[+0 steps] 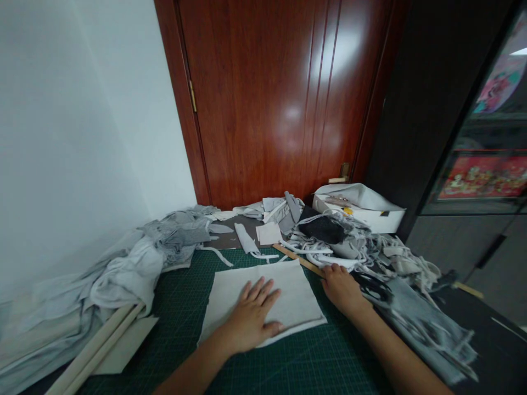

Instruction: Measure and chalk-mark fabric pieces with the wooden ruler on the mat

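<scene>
A folded piece of white cloth (pixel 288 285) lies on a green cutting mat (pixel 181 329). My left hand (pixel 253 315) rests flat on the cloth, its fingers spread. To the right of the cloth, my right hand (pixel 341 288) has its fingers closed over the near end of a thin wooden ruler (pixel 296 258). The ruler slants away to the far left, past the cloth's far right corner. Part of the ruler is hidden under my right fingers.
Grey and white fabric (pixel 127 269) is heaped along the wall at left, beside pale rolls (pixel 99 351). Scraps (pixel 362 247) and a pair of black-handled scissors (pixel 374 288) lie at right. Behind them stand a white box (pixel 382 219) and a wooden door (pixel 263 109).
</scene>
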